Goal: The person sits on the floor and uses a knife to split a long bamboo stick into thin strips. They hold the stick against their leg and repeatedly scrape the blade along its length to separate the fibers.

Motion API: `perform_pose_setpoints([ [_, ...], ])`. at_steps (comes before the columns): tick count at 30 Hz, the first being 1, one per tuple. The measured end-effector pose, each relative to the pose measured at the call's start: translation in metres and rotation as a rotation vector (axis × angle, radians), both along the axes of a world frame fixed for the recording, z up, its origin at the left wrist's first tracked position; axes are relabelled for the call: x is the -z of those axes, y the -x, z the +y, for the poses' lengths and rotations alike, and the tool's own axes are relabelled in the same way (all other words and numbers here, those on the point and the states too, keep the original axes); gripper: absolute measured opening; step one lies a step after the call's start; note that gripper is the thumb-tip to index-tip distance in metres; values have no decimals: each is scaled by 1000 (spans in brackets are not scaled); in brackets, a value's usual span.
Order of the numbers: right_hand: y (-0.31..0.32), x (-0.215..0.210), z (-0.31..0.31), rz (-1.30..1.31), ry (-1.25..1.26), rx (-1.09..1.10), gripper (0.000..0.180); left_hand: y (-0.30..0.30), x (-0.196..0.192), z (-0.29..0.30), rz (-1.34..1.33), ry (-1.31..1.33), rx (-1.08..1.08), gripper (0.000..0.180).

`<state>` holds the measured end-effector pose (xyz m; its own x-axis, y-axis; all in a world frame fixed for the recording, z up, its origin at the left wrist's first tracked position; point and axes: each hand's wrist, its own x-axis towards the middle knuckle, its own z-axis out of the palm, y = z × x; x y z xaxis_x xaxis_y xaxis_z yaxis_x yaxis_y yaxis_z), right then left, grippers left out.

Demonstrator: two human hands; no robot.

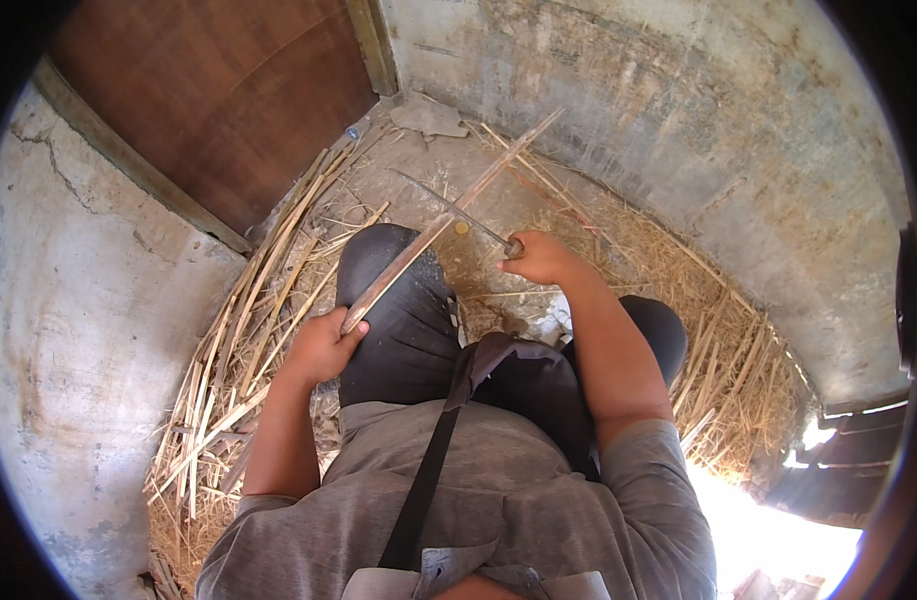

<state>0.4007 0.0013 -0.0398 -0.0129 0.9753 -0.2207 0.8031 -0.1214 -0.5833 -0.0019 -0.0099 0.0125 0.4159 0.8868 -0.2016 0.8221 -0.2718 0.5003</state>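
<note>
My left hand [327, 346] is closed round the near end of a long, flat bamboo strip [409, 258], brown with a paler edge. The strip slants up and to the right over my left knee, its far end near the back wall. In my right hand [544, 258] is the handle of a long, thin-bladed knife [484, 229]. Its dark blade points up and to the left and crosses the strip about midway along. Whether blade and strip touch there, I cannot tell.
Split bamboo strips [241, 310] lie piled along the left wall. Shavings and straw-like strands [734, 345] cover the ground on the right. A reddish-brown door panel [219, 90] stands at the far left, a stained plaster wall [669, 110] behind. A flat stone slab [429, 117] lies near the corner.
</note>
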Motion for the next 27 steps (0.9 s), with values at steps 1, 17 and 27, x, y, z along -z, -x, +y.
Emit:
perform_pose_setpoints([
  [1,0,-1,0,-6,8,-6,68,0,0,0,3,-2,-1,36],
  [17,-2,5,2,-32,-99,-56,59,0,1,0,-1,1,-11,37],
  [27,3,-9,1,-47,-26,-149,60,2,4,-1,-17,2,-18,40],
])
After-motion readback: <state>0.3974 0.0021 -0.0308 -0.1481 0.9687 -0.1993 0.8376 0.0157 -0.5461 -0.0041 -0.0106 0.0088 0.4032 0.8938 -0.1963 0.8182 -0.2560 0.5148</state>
